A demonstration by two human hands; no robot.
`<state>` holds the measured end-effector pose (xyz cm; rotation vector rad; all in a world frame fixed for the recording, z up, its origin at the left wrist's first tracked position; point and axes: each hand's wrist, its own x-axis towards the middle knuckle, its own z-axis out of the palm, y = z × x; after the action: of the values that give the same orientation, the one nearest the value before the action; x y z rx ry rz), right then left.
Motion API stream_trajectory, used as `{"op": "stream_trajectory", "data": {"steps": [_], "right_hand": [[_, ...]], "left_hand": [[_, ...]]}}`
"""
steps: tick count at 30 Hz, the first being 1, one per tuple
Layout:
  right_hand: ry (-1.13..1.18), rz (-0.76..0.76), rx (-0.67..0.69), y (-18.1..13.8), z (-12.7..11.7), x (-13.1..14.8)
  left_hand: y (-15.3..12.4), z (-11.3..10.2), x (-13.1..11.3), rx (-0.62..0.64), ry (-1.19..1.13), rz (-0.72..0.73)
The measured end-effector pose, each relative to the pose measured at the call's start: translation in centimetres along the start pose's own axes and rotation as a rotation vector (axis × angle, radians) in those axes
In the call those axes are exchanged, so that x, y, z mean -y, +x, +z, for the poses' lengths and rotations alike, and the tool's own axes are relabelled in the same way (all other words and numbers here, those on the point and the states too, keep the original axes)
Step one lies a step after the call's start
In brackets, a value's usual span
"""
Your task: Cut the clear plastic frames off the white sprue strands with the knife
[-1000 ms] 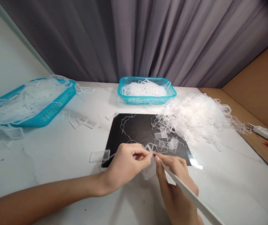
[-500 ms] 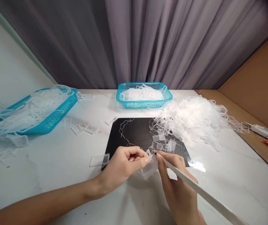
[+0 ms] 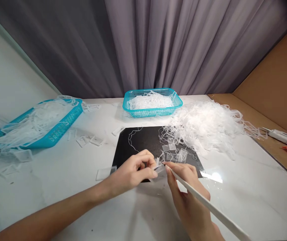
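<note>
My left hand (image 3: 137,170) pinches a small clear plastic piece (image 3: 160,168) between thumb and fingers, just over the front of a black mat (image 3: 143,139). In my right hand (image 3: 190,187) is a long, slim, off-white tool (image 3: 203,197), gripped like a pen; its dark tip is at the right edge of the plastic piece. What the tip touches is too small to make out. Thin white strands lie just behind both hands. Several clear rectangular pieces (image 3: 182,155) rest on the mat's right side, tangled with strands.
A blue basket (image 3: 152,113) of white strands stands at the back, another blue basket (image 3: 65,124) at the left. A large heap of white strands (image 3: 206,127) is at the right. Loose clear pieces (image 3: 96,140) lie left of the mat. A white glue gun (image 3: 281,136) rests far right.
The clear piece in my left hand has tilted, showing a thinner profile. My left hand has shifted slightly up and left; the tool stays beside the piece.
</note>
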<state>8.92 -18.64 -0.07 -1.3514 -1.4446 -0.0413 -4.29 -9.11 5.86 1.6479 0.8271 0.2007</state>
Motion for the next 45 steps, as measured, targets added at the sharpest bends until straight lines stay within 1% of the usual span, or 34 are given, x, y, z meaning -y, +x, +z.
{"op": "stream_trajectory", "data": {"steps": [5, 7, 8, 10, 12, 15, 16, 17, 18, 19, 20, 22, 23, 24, 26, 29, 31, 34, 38, 41, 45], "right_hand": [[0.022, 0.031, 0.046, -0.1, 0.0, -0.1], [0.021, 0.053, 0.031, -0.2, 0.0, -0.2], [0.023, 0.071, 0.017, -0.2, 0.0, -0.2], [0.025, 0.108, -0.007, -0.1, 0.0, -0.2], [0.018, 0.118, -0.008, -0.1, -0.2, -0.2], [-0.003, 0.111, 0.006, 0.0, -0.4, -0.4], [-0.008, 0.105, 0.012, 0.0, -0.4, -0.4], [-0.012, 0.091, 0.023, 0.0, -0.4, -0.5], [-0.014, 0.076, 0.037, -0.1, -0.5, -0.5], [-0.013, 0.07, 0.054, -0.1, -0.4, -0.6], [-0.006, 0.082, 0.071, -0.1, -0.4, -0.6], [0.025, 0.154, 0.078, 0.0, -0.5, -0.7], [0.043, 0.196, 0.067, 0.0, -0.5, -0.7], [0.058, 0.224, 0.045, 0.1, -0.6, -0.8], [0.082, 0.222, -0.024, 0.2, -0.9, -0.7], [0.15, 0.185, -0.119, 0.1, -1.4, -0.4], [0.209, 0.148, -0.1, -0.2, -1.4, 0.0], [0.209, 0.061, -0.029, -0.6, -0.9, 0.7], [0.157, -0.001, -0.02, -0.8, 0.1, 0.9], [0.137, 0.042, -0.022, -0.8, 0.4, 0.6], [0.155, 0.109, -0.034, -1.0, 0.3, 0.4]], "left_hand": [[0.2, -0.4, 0.3, 0.111, -0.434, -0.084], [0.3, -0.5, 0.5, 0.116, -0.493, -0.088], [0.3, -0.5, 0.5, 0.118, -0.483, -0.08], [0.3, -0.7, 0.5, 0.127, -0.365, -0.058], [0.2, -0.8, 0.2, 0.106, -0.093, -0.034], [-0.1, -0.9, -0.2, -0.038, 0.424, 0.041], [-0.2, -1.0, -0.4, -0.089, 0.545, 0.067], [-0.2, -1.1, -0.7, -0.125, 0.615, 0.084], [-0.3, -1.2, -0.9, -0.134, 0.632, 0.087], [-0.2, -1.3, -1.3, -0.107, 0.601, 0.077], [-0.2, -1.5, -1.6, -0.048, 0.523, 0.057], [0.1, -1.6, -2.2, 0.114, 0.264, -0.02], [0.3, -1.7, -2.3, 0.162, 0.111, -0.057], [0.5, -1.6, -2.3, 0.168, -0.026, -0.082], [0.9, -1.4, -1.9, 0.111, -0.246, -0.101], [1.4, -1.1, -0.9, 0.026, -0.433, -0.092], [1.5, -0.9, -0.3, -0.008, -0.514, -0.085], [1.4, -0.7, 0.0, -0.047, -0.589, -0.101], [1.2, -0.4, 0.0, -0.065, -0.576, -0.097], [0.9, 0.0, 0.0, -0.066, -0.562, -0.104], [0.5, 0.4, -0.3, -0.083, -0.629, -0.139]]}}
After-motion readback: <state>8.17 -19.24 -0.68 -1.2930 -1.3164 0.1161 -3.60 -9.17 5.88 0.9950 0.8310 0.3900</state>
